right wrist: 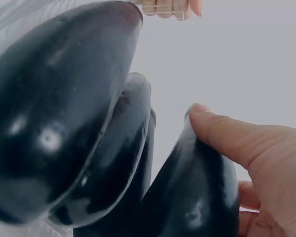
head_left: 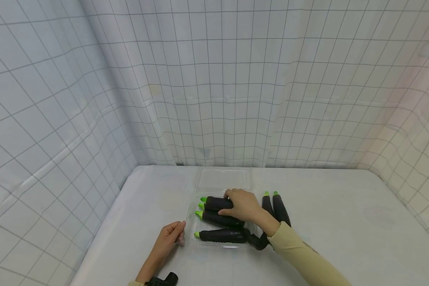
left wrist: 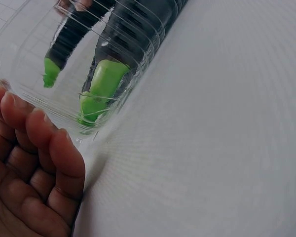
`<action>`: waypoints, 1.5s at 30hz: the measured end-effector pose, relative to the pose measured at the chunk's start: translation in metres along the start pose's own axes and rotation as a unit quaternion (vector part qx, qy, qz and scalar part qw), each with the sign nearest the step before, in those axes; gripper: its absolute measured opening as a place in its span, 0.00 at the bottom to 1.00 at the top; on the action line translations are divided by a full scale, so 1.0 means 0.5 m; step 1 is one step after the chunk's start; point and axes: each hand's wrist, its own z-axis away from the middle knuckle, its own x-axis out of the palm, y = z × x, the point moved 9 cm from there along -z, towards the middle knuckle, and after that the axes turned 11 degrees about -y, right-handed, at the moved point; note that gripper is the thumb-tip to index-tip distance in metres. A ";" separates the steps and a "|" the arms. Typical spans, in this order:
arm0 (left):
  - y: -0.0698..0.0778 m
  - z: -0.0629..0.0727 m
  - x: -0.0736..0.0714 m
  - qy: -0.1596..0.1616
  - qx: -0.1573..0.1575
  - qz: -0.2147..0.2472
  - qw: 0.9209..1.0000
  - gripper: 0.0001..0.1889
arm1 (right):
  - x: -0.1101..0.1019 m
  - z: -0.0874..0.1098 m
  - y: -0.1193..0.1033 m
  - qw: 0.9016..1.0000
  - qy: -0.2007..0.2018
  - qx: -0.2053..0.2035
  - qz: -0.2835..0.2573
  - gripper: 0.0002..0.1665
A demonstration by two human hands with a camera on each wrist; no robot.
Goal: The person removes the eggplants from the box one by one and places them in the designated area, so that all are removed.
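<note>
Several dark eggplants with green stem ends lie in a clear plastic container (head_left: 190,234), stems to the left. My right hand (head_left: 242,204) grips the farthest eggplant (head_left: 217,203) by its thick right part, thumb on the near side. In the right wrist view, the held eggplant (right wrist: 195,197) is between thumb and fingers. A nearer eggplant (head_left: 223,235) lies along the container's front side. My left hand (head_left: 169,235) pinches the container's left edge; in the left wrist view, curled fingers (left wrist: 64,163) reach its rim, the thumb hidden.
Two more eggplants, one left (head_left: 267,203) and one right (head_left: 280,208), lie on the white table (head_left: 343,222) right of the container, partly behind my right forearm. The container's lid (head_left: 223,178) is folded back toward the grid-patterned curtain (head_left: 218,91), which surrounds the table.
</note>
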 end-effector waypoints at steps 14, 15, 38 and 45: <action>0.004 -0.001 0.002 -0.010 0.004 -0.007 1.000 0.22 | -0.013 0.008 -0.016 1.000 0.024 -0.014 -0.007 0.26; 0.005 -0.002 0.003 -0.011 0.004 -0.010 1.000 0.21 | -0.014 0.009 -0.016 1.000 0.025 -0.014 -0.008 0.27; 0.006 0.002 0.004 -0.005 0.007 -0.002 1.000 0.22 | -0.028 0.036 -0.017 0.999 0.043 -0.028 -0.019 0.26; 0.009 0.005 0.005 0.002 0.005 0.001 1.000 0.21 | -0.035 0.048 -0.010 0.998 0.054 -0.025 -0.029 0.28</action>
